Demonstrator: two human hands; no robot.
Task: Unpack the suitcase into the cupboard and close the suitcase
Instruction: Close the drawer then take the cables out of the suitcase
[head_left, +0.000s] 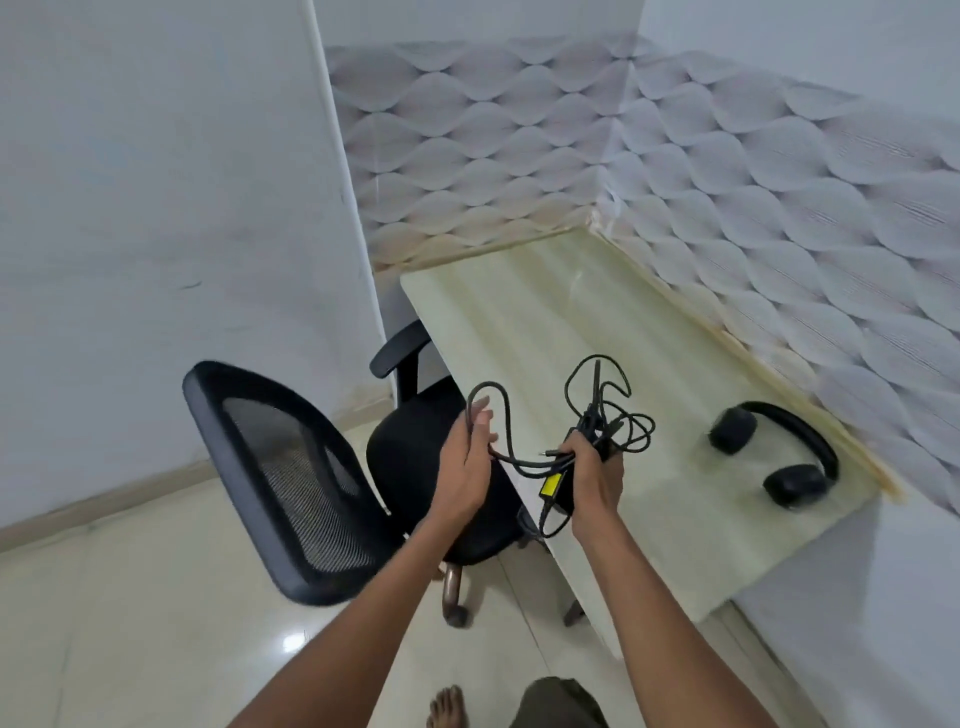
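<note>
You are holding a black power adapter with a yellow label (554, 488) and its tangled black cable (618, 421) in front of you, above the near edge of the pale glossy surface (545, 322). Your right hand (592, 462) is gripping the adapter brick and the bunched cable, fingers curled round them — loops of cable are sticking up above that hand and a short loop is hanging below it. Your left hand (467, 457) is holding a loop of the same cable just to the left, fingers fairly straight with the cord running across the palm; one strand is stretching between the two hands. Black over-ear headphones (779, 457) are lying on the surface to the right of your right hand, well apart from it, close to the wave-patterned wall (779, 197). A black mesh-backed office chair (322, 483) is standing beneath and to the left of your left hand, its seat partly tucked under the surface — on a shiny cream tiled floor (130, 623).
</note>
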